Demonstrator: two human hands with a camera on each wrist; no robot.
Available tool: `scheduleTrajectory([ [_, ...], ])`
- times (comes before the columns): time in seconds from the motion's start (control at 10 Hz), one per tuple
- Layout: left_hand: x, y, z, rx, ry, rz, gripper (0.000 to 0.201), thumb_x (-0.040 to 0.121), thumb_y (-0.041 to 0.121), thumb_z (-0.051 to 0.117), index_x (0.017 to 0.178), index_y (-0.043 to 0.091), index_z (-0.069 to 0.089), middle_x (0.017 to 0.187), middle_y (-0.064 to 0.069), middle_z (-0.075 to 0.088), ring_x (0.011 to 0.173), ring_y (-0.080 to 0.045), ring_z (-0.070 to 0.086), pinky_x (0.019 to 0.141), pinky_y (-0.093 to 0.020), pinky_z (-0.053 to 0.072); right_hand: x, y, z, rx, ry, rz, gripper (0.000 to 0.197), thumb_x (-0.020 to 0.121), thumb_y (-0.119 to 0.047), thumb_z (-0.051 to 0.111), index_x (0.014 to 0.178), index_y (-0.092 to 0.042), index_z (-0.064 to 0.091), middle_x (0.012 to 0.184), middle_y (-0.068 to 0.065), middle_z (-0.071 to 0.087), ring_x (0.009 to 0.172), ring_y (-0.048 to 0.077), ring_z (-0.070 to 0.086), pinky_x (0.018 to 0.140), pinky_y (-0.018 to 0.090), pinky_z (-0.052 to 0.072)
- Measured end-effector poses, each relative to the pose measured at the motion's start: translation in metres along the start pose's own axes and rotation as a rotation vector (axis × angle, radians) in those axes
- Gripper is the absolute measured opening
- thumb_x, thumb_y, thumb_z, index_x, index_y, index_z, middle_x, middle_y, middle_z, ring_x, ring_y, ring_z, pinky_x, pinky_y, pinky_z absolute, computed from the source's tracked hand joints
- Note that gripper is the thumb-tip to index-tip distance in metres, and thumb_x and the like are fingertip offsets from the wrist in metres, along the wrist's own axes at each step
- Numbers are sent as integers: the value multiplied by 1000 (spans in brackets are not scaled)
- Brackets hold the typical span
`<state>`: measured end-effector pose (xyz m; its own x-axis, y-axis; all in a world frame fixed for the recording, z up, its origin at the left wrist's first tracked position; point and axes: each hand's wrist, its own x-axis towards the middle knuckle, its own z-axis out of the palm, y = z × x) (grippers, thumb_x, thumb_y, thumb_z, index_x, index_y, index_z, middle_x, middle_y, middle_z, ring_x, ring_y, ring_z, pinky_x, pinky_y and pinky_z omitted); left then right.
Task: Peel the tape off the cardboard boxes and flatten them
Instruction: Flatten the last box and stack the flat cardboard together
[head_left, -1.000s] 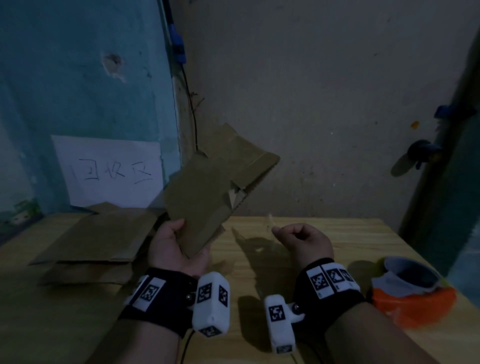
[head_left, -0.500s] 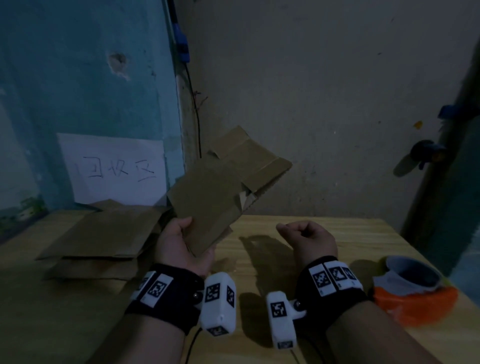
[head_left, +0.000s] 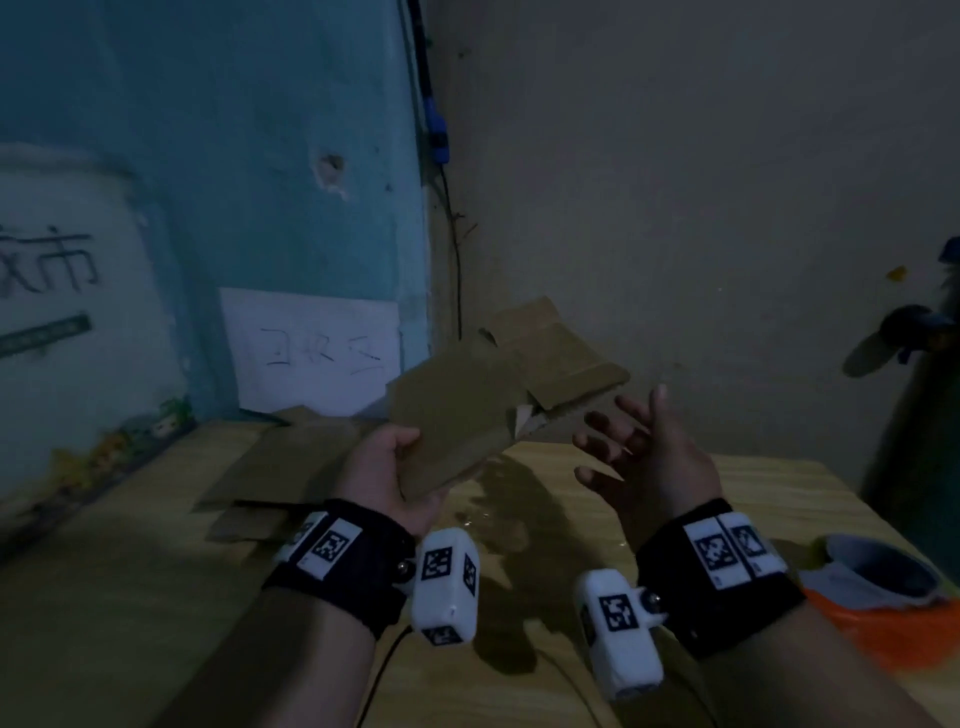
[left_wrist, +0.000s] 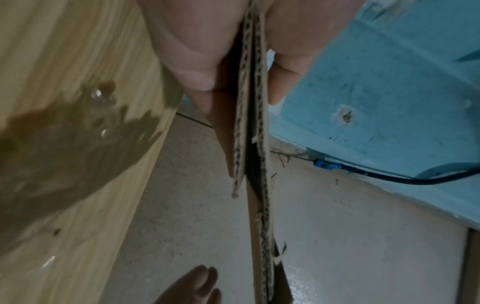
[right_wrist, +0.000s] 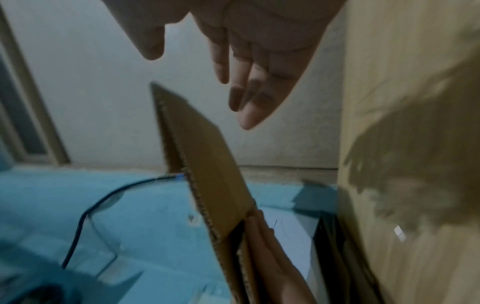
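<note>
My left hand (head_left: 387, 475) grips the near corner of a flattened brown cardboard box (head_left: 467, 410) and holds it up over the table, tilted, flaps pointing to the far right. In the left wrist view the box's corrugated edges (left_wrist: 253, 127) run between the thumb and the fingers (left_wrist: 197, 67). My right hand (head_left: 631, 449) hovers just right of the box with fingers spread and straight, holding nothing. In the right wrist view the fingers (right_wrist: 246, 98) are apart from the cardboard flap (right_wrist: 205, 164).
A stack of flattened cardboard (head_left: 280, 475) lies on the wooden table (head_left: 130, 597) at the back left, below a white paper sign (head_left: 311, 353). An orange and grey tape dispenser (head_left: 883, 597) sits at the right edge. A crumpled clear tape scrap (head_left: 480, 517) lies between my hands.
My right hand went from a closed fist to spread fingers and rose toward the box's right edge. The head view swung left. The left hand keeps its hold on the box.
</note>
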<state>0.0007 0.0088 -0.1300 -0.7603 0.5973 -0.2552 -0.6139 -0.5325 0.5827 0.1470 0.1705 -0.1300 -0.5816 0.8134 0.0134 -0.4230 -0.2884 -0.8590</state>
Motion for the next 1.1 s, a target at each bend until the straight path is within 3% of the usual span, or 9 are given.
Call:
scheduleTrajectory([
  [0.1, -7, 28, -20, 102, 52, -23, 26, 99, 13, 51, 120, 2, 64, 140, -23, 61, 93, -31, 66, 71, -45, 55, -11, -6, 33, -33, -84, 36, 41, 97, -55, 51, 108, -20, 70, 91, 7, 79, 83, 24, 77, 66, 42, 59],
  [0.2, -18, 54, -33, 202, 94, 12, 23, 99, 13, 50, 115, 1, 62, 108, -18, 68, 89, -31, 65, 75, -44, 55, -21, 1, 70, -73, -132, 80, 16, 102, -21, 53, 94, -15, 65, 86, 12, 72, 85, 27, 73, 53, 35, 59],
  [0.3, -28, 86, -45, 284, 149, 18, 28, 97, 13, 52, 119, 0, 63, 111, -22, 69, 93, -35, 66, 90, -50, 54, -22, 15, 100, -37, -129, 143, 14, 102, -13, 49, 92, -14, 59, 86, 11, 61, 76, 29, 65, 54, 37, 57],
  [0.5, -35, 156, -66, 528, 272, 146, 24, 91, 15, 72, 111, 2, 71, 113, -25, 73, 103, -36, 70, 98, -58, 54, -27, 60, 130, -25, -115, 205, 39, 91, 4, 62, 127, -7, 56, 112, 22, 65, 94, 40, 70, 65, 39, 62],
  [0.7, -23, 172, -92, 599, 358, 378, 72, 96, 1, 61, 156, 32, 39, 130, 3, 48, 108, -33, 61, 86, -53, 58, -32, 91, 143, 99, -134, 233, 27, 91, -15, 71, 116, -11, 62, 101, 21, 71, 81, 34, 75, 67, 39, 61],
  [0.8, -14, 161, -107, 504, 381, 375, 55, 101, 0, 50, 144, 34, 53, 130, -3, 58, 112, -38, 63, 83, -49, 60, -27, 106, 145, 111, -118, 187, 24, 96, -30, 64, 106, -8, 65, 78, 13, 74, 71, 29, 71, 62, 38, 58],
  [0.9, -3, 140, -115, 375, 435, 315, 28, 102, 12, 54, 128, 11, 63, 133, -16, 63, 125, -39, 59, 96, -45, 53, -21, 119, 141, 32, -92, 159, 26, 97, -35, 61, 100, -10, 69, 87, 12, 76, 81, 29, 72, 73, 43, 57],
  [1.0, 10, 121, -121, 271, 451, 312, 21, 101, 10, 58, 120, 3, 62, 102, -11, 64, 100, -30, 65, 86, -41, 58, -17, 131, 135, -82, -115, 129, 23, 100, -36, 57, 97, -16, 69, 99, 9, 73, 90, 25, 70, 88, 47, 55],
  [1.1, 4, 96, -115, 382, 424, 300, 39, 105, 9, 52, 142, -2, 52, 102, -12, 65, 86, -23, 63, 82, -37, 55, -19, 139, 130, -240, -152, 38, 17, 99, -34, 57, 92, -24, 69, 101, 2, 72, 95, 20, 67, 97, 52, 53],
])
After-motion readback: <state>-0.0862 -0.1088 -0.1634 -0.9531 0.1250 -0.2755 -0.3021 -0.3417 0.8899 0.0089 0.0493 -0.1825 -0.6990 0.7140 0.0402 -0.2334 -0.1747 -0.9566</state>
